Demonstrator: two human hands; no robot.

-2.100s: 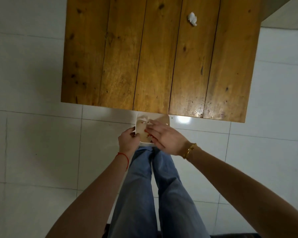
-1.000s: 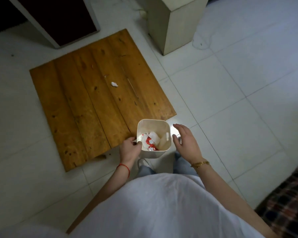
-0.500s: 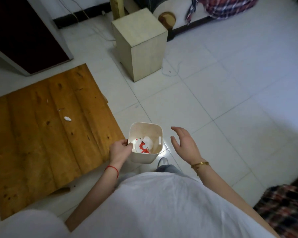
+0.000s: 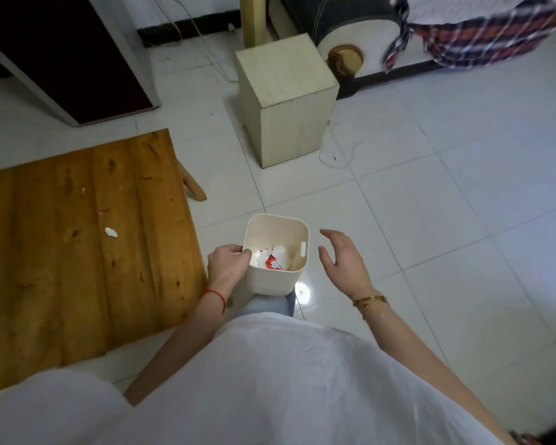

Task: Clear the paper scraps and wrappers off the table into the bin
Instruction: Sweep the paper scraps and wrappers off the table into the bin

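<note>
A small cream bin is held off the floor by its left rim in my left hand, which wears a red string at the wrist. White and red paper scraps lie in the bottom of the bin. My right hand hovers open just right of the bin, apart from it, with a gold bracelet on the wrist. To the left is the low wooden table. One white paper scrap and a tiny white fleck lie on its top.
A pale wooden box stands on the white tiled floor ahead, with a loose cord beside it. A dark cabinet is at the far left, a plaid cloth over furniture at the far right.
The view has swung from above the table to the right and up. My right hand came out of the bin and now hovers beside it; my left hand has kept hold of the bin.
</note>
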